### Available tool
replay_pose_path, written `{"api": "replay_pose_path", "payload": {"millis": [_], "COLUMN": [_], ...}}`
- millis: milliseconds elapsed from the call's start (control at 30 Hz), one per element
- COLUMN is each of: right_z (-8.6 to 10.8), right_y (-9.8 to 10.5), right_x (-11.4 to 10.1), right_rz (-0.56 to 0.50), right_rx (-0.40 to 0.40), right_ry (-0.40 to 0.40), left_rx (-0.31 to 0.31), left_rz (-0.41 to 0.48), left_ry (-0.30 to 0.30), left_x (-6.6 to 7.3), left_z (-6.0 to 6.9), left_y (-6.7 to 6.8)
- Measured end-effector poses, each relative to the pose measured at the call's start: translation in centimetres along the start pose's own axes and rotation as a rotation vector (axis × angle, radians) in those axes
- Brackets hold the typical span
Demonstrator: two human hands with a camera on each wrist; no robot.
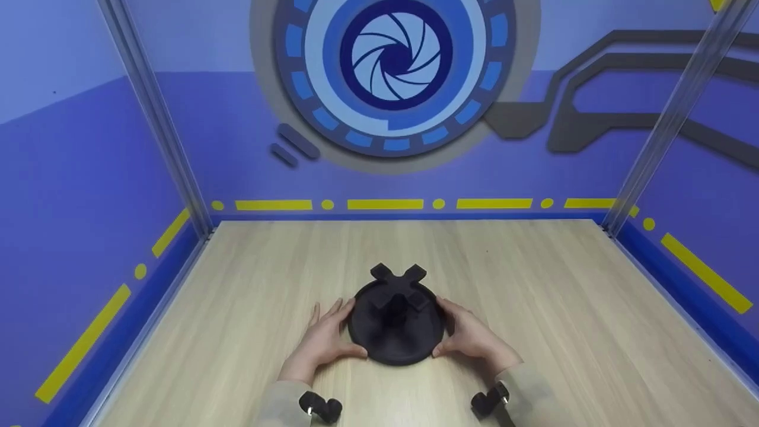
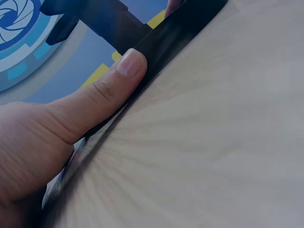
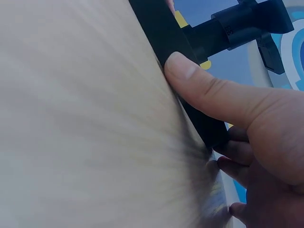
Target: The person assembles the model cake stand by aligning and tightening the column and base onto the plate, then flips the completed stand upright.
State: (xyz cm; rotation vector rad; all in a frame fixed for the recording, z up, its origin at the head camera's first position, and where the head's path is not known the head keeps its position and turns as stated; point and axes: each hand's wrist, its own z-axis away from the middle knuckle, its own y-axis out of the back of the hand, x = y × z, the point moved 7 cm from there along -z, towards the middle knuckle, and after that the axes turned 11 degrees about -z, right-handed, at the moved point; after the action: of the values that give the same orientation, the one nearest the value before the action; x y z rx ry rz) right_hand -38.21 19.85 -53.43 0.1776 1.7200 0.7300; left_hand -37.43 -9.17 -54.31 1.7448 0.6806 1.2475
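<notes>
A black stand (image 1: 396,347) rests on the wooden tabletop, with a round, rimmed base, a short central post and a cross-shaped top. From the left side, my left hand (image 1: 323,341) holds the base's rim, thumb at the near edge and fingers farther back. Mirroring it, my right hand (image 1: 472,339) grips the opposite side of the rim. The left wrist view has the left thumb (image 2: 104,92) pressed against the base's side wall. In the right wrist view the right thumb (image 3: 209,90) lies on the wall too, with fingertips around the far side; the post (image 3: 223,35) rises beyond.
The light wooden table (image 1: 267,261) is bordered by blue panels at the back and both sides. Metal corner posts (image 1: 157,118) stand at the rear left and rear right. A round aperture pattern (image 1: 396,127) is printed on the back panel.
</notes>
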Motion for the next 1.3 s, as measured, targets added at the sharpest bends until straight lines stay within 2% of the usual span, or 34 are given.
{"api": "replay_pose_path", "payload": {"millis": [100, 200, 433, 567, 667, 767, 867, 1000, 1067, 1167, 1300], "right_z": [0.0, 0.0, 0.0, 0.2, 0.4, 0.6, 0.6, 0.6, 0.5, 0.3, 0.4], "right_y": [0.1, 0.4, 1.7, 2.3, 2.9, 3.4, 3.9, 4.2, 4.4, 4.8, 5.4], "right_x": [0.1, 0.0, -0.9, -1.0, -1.2, -1.7, -2.1, -2.6, -2.8, -3.0, -3.1], "right_rz": [-0.04, -0.118, -0.281, -0.386, -0.436, -0.476, -0.516, -0.556, -0.524, -0.464, -0.406], "right_rx": [-0.005, -0.015, -0.028, -0.046, -0.054, -0.065, -0.07, -0.058, -0.008, 0.133, 0.361], "right_ry": [-0.011, -0.018, 0.043, 0.033, 0.027, 0.049, 0.066, 0.074, 0.07, 0.041, -0.011], "left_rx": [0.013, 0.033, 0.053, 0.069, 0.093, 0.153, 0.251, 0.379, 0.438, 0.498, 0.518], "left_rz": [0.018, 0.084, 0.274, 0.394, 0.436, 0.393, 0.348, 0.379, 0.404, 0.415, 0.408], "left_ry": [-0.02, -0.034, 0.001, -0.03, -0.06, -0.064, -0.063, -0.049, -0.042, -0.022, 0.018], "left_x": [0.1, 0.3, 0.7, 1.5, 2.1, 2.4, 2.7, 3.0, 3.3, 3.7, 4.0], "left_z": [0.0, -0.1, -0.2, -0.4, -0.5, -0.5, -0.4, -0.1, 0.0, 0.2, 0.4], "left_y": [0.1, 0.5, 1.4, 2.2, 2.9, 3.6, 4.3, 5.0, 5.4, 6.0, 6.5]}}
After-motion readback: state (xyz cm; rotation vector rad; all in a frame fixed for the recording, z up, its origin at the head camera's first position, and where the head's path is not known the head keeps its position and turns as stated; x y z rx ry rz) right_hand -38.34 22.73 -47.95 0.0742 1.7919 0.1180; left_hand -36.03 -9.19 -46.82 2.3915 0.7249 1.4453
